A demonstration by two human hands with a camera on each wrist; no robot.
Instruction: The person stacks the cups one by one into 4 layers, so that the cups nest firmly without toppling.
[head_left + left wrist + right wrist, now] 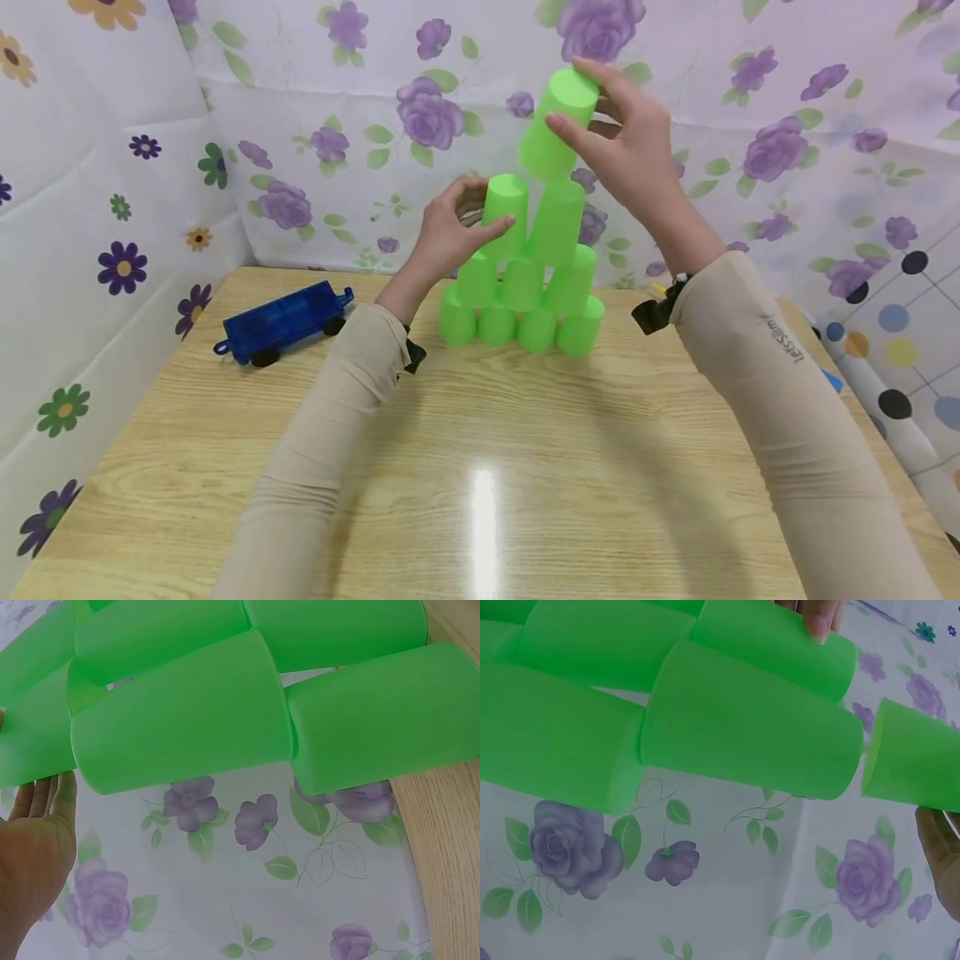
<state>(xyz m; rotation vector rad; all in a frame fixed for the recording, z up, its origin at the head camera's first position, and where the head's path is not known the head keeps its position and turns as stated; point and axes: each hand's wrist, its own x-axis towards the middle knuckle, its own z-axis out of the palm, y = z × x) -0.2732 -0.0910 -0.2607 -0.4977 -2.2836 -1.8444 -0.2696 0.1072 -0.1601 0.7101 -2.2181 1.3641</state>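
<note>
Bright green upside-down cups stand as a stepped pyramid: several in the bottom row [497, 325], three in the second row [522, 285], two in the third. My left hand [453, 229] holds the left third-row cup [506, 218], thumb across its front, fingers at its far side. My right hand [633, 137] grips another green cup [558, 125] between thumb and fingers, mouth down and slightly tilted. This cup hangs over the third row, overlapping the right third-row cup [557, 225]; in the right wrist view its rim [877, 746] is right by that cup's base [847, 761].
A blue toy trailer [285, 321] with black wheels stands on the wooden table [420, 500], left of the pyramid. Flowered cloth [315, 100] hangs close behind the cups. A small blue object [832, 381] shows at the right edge, partly behind the right sleeve.
</note>
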